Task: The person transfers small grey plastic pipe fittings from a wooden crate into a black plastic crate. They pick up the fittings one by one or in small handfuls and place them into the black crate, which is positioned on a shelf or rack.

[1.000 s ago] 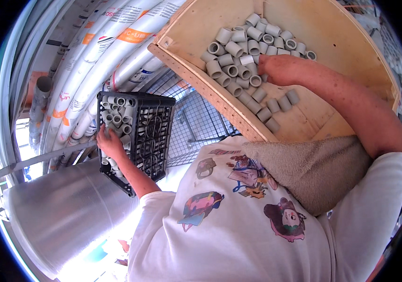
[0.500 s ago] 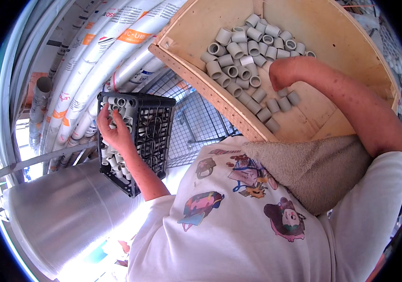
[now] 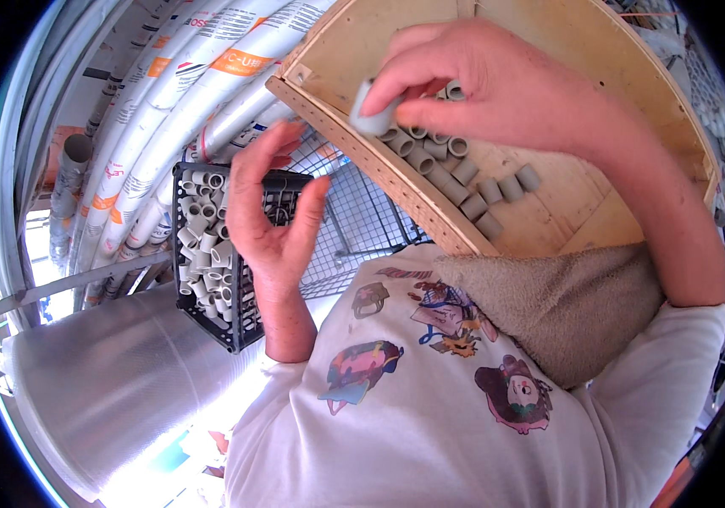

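Note:
Between the thumb and fingers of my right hand (image 3: 489,85) is a pale grey pipe coupling (image 3: 368,117), held above the left wall of a wooden box (image 3: 396,190). Short grey plastic couplings (image 3: 473,206) lie loose on the box's floor, some hidden under the right hand and forearm. My left hand (image 3: 273,220) is raised and open, fingers curved and thumb apart, with nothing in it. It overlaps the right side of a black plastic crate (image 3: 208,328). Many small grey pipe fittings (image 3: 202,237) fill that crate.
Long white pipes (image 3: 210,76) in printed wrapping lean at the upper left. Below the crate lies a big roll of clear plastic wrap (image 3: 113,381). A wire mesh basket (image 3: 362,212) stands between crate and box. A brown towel (image 3: 566,305) lies against the box's near edge.
My right hand has risen from the box's floor and moved left, now with a coupling in it. The left hand has left the fittings in the crate and moved right, opening.

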A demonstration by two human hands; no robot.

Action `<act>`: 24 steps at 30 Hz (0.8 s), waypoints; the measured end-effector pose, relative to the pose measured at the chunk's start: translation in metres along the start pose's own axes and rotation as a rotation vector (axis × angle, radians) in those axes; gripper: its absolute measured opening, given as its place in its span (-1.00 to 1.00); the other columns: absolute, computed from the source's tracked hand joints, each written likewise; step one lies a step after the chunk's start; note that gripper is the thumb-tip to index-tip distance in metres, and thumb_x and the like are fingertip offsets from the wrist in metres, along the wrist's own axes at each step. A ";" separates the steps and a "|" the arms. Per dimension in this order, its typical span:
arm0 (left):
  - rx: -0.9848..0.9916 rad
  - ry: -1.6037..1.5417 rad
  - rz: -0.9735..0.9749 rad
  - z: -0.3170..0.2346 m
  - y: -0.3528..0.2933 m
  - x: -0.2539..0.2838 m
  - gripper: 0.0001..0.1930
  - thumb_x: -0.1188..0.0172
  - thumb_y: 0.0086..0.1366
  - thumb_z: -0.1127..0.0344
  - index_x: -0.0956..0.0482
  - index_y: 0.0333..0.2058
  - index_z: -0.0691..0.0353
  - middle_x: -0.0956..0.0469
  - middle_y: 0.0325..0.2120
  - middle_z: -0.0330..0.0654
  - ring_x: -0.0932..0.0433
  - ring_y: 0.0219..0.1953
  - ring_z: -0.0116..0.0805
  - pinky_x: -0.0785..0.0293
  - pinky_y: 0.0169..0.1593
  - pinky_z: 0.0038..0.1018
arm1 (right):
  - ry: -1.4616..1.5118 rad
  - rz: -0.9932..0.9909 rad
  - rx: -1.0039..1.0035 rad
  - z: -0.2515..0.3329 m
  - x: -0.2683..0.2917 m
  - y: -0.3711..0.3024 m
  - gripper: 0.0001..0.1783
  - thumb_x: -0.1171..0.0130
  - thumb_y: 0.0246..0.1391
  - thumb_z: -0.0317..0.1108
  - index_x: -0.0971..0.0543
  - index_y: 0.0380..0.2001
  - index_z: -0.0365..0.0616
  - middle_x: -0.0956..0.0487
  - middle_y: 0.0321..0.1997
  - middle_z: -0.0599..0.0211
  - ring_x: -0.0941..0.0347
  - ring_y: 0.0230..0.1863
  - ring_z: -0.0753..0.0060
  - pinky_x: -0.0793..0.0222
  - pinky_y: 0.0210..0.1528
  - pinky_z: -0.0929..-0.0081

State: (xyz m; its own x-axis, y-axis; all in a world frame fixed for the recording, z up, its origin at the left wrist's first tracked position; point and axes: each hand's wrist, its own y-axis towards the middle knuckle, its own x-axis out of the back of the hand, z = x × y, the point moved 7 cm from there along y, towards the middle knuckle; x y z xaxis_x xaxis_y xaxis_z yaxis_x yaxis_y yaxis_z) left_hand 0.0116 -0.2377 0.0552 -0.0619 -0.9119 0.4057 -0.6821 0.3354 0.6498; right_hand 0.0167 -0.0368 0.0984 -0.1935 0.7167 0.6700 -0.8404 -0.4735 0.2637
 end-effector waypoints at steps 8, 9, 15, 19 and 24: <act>-0.074 -0.047 0.021 -0.010 0.001 -0.019 -0.50 -0.36 0.11 0.51 -0.49 0.07 0.37 -0.56 -0.05 0.00 -0.55 -0.04 -0.15 -0.42 0.08 -0.31 | 0.219 0.015 0.061 0.025 -0.023 -0.003 -0.73 -0.15 0.00 -0.37 -0.65 -0.21 -0.18 -0.59 -0.34 0.13 -0.59 -0.28 0.19 -0.48 -0.15 0.30; -0.055 -0.037 0.024 -0.008 0.000 -0.019 -0.51 -0.35 0.12 0.51 -0.50 0.06 0.37 -0.56 -0.05 0.00 -0.54 -0.04 -0.15 -0.42 0.08 -0.31 | 0.201 0.011 0.068 0.025 -0.023 -0.003 -0.72 -0.14 0.00 -0.37 -0.65 -0.20 -0.18 -0.59 -0.33 0.13 -0.59 -0.28 0.18 -0.48 -0.15 0.30; 0.083 0.151 -0.098 0.038 -0.008 0.023 -0.58 -0.25 0.27 0.50 -0.47 0.12 0.32 -0.52 0.02 -0.07 -0.51 0.02 -0.30 -0.39 0.13 -0.42 | 0.042 -0.051 -0.010 -0.007 -0.013 -0.001 -0.71 -0.12 0.01 -0.36 -0.64 -0.17 -0.14 -0.63 -0.25 0.12 -0.60 -0.21 0.14 -0.49 -0.12 0.26; 0.224 0.410 -0.214 0.099 -0.038 0.088 -0.59 -0.21 0.33 0.47 -0.48 0.14 0.27 -0.53 0.05 -0.20 -0.49 -0.12 -0.55 -0.42 -0.11 -0.62 | -0.214 0.202 -0.265 -0.049 -0.015 -0.009 -0.74 -0.14 0.07 -0.39 -0.62 -0.16 -0.18 -0.59 -0.17 0.21 -0.58 -0.17 0.24 -0.50 -0.06 0.35; 0.364 0.721 -0.329 0.152 -0.090 0.162 -0.60 -0.26 0.24 0.45 -0.54 0.08 0.20 -0.57 -0.09 -0.12 -0.54 -0.13 -0.33 -0.45 -0.13 -0.45 | -0.311 0.485 -0.521 -0.106 -0.043 -0.037 -0.72 -0.16 0.11 -0.32 -0.64 -0.13 -0.15 -0.60 -0.09 0.25 -0.57 -0.10 0.20 -0.47 0.03 0.31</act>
State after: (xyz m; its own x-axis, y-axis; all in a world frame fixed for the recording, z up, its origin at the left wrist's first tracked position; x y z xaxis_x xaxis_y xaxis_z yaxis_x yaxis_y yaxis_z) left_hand -0.0476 -0.4518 -0.0352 0.5719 -0.5356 0.6213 -0.7821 -0.1275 0.6100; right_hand 0.0027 0.0043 -0.0132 -0.5142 0.2774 0.8116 -0.8425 -0.3406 -0.4173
